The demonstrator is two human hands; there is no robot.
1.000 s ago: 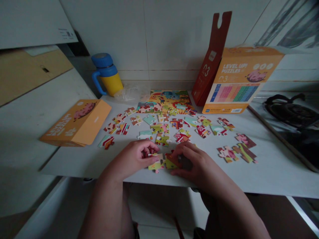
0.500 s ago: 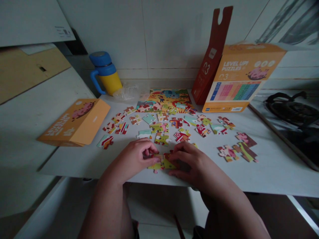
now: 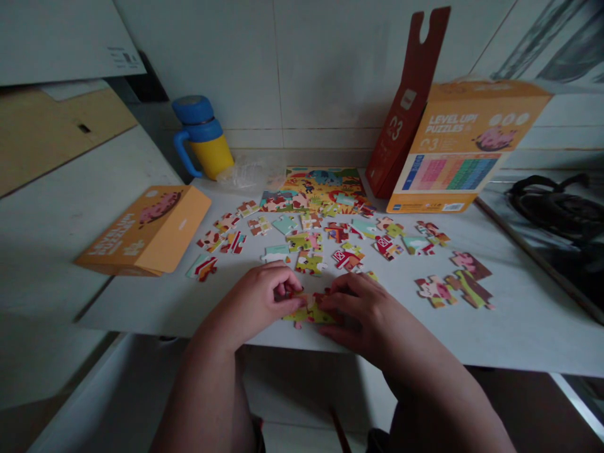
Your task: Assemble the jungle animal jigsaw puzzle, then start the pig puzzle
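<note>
Near the table's front edge, yellow-green jigsaw puzzle pieces [image 3: 311, 313] lie against each other between my hands. My left hand [image 3: 268, 289] has its thumb and curled fingers closed on the left piece. My right hand [image 3: 361, 308] grips the right piece between thumb and fingers, which partly hide it. Just beyond my hands are a green piece with a cow-like pattern [image 3: 309, 262] and a red barn piece [image 3: 346, 258]. Joined pieces with pink pigs [image 3: 434, 290] lie to the right of my right hand.
Several loose puzzle pieces spread across the white table [image 3: 155, 305]. Behind them lie a picture sheet [image 3: 330, 179] and a clear plastic bag [image 3: 252, 173]. An orange box [image 3: 141, 229], a blue-yellow mug [image 3: 202, 138], a tall open box [image 3: 462, 145] and a stove [image 3: 561, 214] stand around.
The right piece has come closer to the left piece, and the seam between them looks narrower. My right fingers have shifted slightly over it. The whole view has moved a little.
</note>
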